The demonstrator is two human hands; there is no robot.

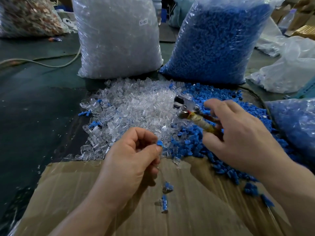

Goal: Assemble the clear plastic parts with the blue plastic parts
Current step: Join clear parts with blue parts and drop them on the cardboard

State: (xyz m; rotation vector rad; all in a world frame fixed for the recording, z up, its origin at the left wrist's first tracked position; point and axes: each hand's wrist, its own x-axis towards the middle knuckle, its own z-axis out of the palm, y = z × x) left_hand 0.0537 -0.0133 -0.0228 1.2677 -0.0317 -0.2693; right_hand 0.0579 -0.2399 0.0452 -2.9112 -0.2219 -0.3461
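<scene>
A dark green table top point(39, 103) fills a cluttered workroom, with brown cardboard boxes point(301, 23) stacked at the far right and a flat sheet of brown cardboard point(196, 215) lying at the near edge. The left hand point(131, 160) is raised above the sheet's far edge and pinches a small blue plastic part point(159, 143) between thumb and forefinger; the part stands out of the fingertips, its end pointing up and away towards the heaps. The right hand point(238, 133) grips a small metal-headed hammer point(186, 108) by its tape-wrapped handle, whose long axis runs from the palm up and to the left, with the head over the seam between the heaps. Two joined clear-and-blue pieces point(164, 204) lie on the cardboard near the left wrist, the nearer one lengthwise away from the person. Behind the sheet, a loose heap of clear plastic parts point(136, 108) meets a loose heap of blue plastic parts point(196, 142). Beyond stand a tall transparent bag of clear parts point(117, 36) with a white label and a tall transparent bag of blue parts point(216, 40); a third bag of blue parts point(296, 125) lies at the right.
</scene>
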